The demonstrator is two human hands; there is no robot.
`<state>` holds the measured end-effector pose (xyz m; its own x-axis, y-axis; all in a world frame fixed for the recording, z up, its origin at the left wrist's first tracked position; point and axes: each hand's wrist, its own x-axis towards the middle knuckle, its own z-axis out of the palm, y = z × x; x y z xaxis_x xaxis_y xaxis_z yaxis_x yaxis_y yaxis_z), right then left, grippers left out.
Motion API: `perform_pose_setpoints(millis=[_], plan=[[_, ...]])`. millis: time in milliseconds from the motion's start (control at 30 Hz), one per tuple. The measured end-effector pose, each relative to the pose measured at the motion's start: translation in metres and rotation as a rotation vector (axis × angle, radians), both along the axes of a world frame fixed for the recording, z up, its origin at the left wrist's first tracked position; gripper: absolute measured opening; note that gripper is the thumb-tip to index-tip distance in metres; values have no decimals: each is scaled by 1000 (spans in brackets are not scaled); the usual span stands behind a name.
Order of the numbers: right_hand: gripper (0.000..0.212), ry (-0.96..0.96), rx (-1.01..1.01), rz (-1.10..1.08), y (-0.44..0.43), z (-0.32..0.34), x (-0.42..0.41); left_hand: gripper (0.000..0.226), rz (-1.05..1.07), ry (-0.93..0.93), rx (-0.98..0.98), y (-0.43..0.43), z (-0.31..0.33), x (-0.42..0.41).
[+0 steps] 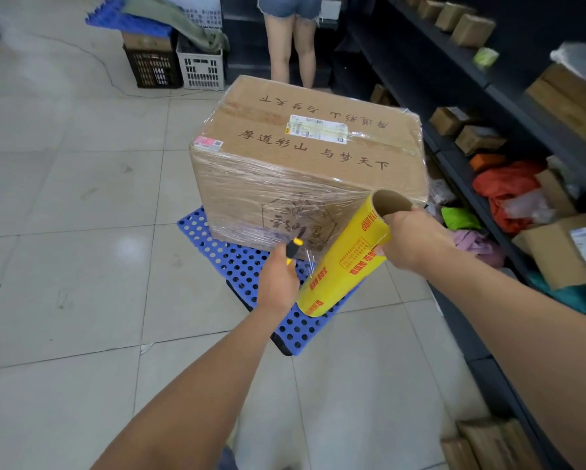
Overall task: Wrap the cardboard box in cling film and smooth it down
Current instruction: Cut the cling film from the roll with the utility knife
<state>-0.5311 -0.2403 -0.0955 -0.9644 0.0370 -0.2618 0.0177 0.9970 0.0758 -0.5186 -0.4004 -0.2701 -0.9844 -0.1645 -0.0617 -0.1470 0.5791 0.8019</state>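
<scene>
- Brown cardboard box [305, 154] sits on a blue perforated board [230, 262] on the tiled floor [64, 198], cling film [267, 198] over its near side.
- Right hand [417, 239] grips the top end of the tilted yellow film roll [345, 262], just beside the box's near corner.
- Left hand [278, 279] is curled round a black-and-yellow cutter [293, 250] by the film.

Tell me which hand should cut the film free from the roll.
Left. The left hand holds the yellow cutter beside the stretched film; the right hand grips the roll.
</scene>
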Motion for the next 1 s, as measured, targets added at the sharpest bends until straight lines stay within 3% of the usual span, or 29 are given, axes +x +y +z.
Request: perform_pose_setpoints(millis=[133, 267, 400, 567, 733, 933, 1000], plan=[[33, -15, 4, -1, 3, 1, 2, 19, -87, 21, -62, 11, 15, -30], [31, -23, 0, 14, 3, 2, 4, 37, -193, -219, -197, 8, -11, -24], [33, -24, -15, 36, 1, 1, 0, 39, -185, -408, -260, -4, -40, -14], [37, -42, 9, 48, 2, 3, -6, 38, -216, -498, -334, -13, -52, -12], [35, -30, 20, 73, -2, 2, -9, 52, -234, -586, -365, -15, -57, -10], [33, -53, 37, 66, 3, 0, -12, 28, -234, -726, -418, -32, -67, 12], [31, -55, 39, 51, 12, 0, -12, 27, -187, -694, -432, -37, -72, 20]])
